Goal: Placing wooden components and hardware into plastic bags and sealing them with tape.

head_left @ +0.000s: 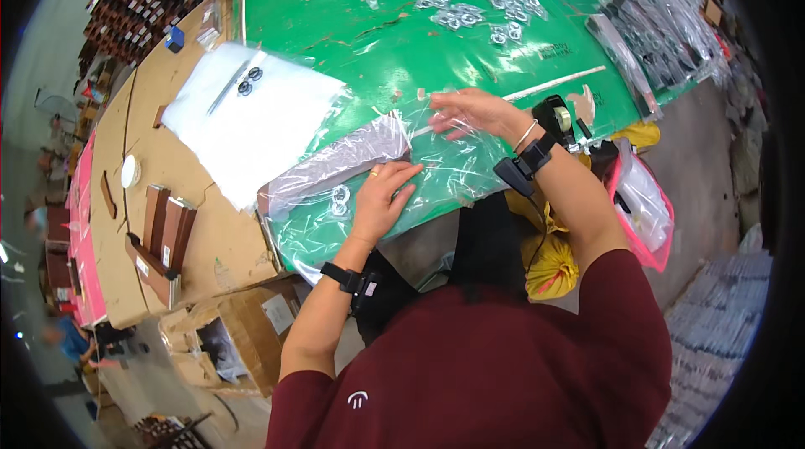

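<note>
On the near edge of the green table lies a clear plastic bag (pixel 457 166) with a long brown-grey bar (pixel 335 162) inside it. My left hand (pixel 386 197) rests on the film against the bar's near side, fingers spread. A small packet of metal rings (pixel 340 200) shows beside the bar, left of that hand. Over the bag's loose right end is my right hand (pixel 478 114), its fingers stretched out to the left and touching the crumpled film. Just beyond the bar sits a stack of white plastic bags (pixel 251 118) with black rings (pixel 249 80) on top.
Several ring packets (pixel 457 15) lie farther back. A black tape dispenser (pixel 553 118) stands right of my right hand, near bagged bars (pixel 658 30). Brown bars (pixel 168 231) and a white round lid (pixel 130 171) lie on cardboard at left. Below is an open carton (pixel 260 323).
</note>
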Tool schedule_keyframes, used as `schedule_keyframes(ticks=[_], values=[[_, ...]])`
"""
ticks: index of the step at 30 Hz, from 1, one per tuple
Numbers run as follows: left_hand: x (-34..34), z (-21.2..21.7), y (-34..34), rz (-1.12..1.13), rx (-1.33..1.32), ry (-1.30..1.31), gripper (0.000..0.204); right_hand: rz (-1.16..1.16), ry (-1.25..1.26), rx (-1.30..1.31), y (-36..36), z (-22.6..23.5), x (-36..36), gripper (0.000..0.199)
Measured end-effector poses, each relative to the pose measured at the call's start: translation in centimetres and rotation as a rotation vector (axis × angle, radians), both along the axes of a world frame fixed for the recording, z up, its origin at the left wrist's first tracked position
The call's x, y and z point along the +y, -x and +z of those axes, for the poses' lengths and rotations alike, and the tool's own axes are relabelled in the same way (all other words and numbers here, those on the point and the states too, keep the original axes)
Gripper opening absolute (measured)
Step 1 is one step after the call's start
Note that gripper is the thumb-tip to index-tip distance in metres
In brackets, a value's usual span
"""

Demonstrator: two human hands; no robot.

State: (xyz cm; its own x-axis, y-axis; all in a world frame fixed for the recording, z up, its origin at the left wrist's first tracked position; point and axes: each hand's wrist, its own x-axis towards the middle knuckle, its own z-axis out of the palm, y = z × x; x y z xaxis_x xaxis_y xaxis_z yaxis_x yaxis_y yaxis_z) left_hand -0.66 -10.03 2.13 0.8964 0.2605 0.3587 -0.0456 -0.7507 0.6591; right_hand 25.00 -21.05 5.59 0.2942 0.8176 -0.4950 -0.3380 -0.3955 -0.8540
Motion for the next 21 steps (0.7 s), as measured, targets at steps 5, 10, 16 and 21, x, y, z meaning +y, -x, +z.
schedule_keyframes(ticks=[5,10,16,21], values=[[-0.1,-0.1,0.1,0.007,0.027,0.035,0.036,-0.328,-0.281,-0.032,-3.6,-3.5,-0.6,0.026],[0.4,-0.3,-0.1,0.009,-0.03,-0.019,0.036,-0.738,-0.151,-0.319,-3.8,-3.3,-1.4,0.036],[0.3,0.1,0.1,0.034,0.006,-0.017,0.037,-0.197,-0.262,-0.974,-1.8,3.2,2.2,0.078],[0.4,-0.7,-0.4,0.003,-0.038,-0.013,0.037,0.318,0.014,-1.289,-3.7,-0.2,3.4,0.071]])
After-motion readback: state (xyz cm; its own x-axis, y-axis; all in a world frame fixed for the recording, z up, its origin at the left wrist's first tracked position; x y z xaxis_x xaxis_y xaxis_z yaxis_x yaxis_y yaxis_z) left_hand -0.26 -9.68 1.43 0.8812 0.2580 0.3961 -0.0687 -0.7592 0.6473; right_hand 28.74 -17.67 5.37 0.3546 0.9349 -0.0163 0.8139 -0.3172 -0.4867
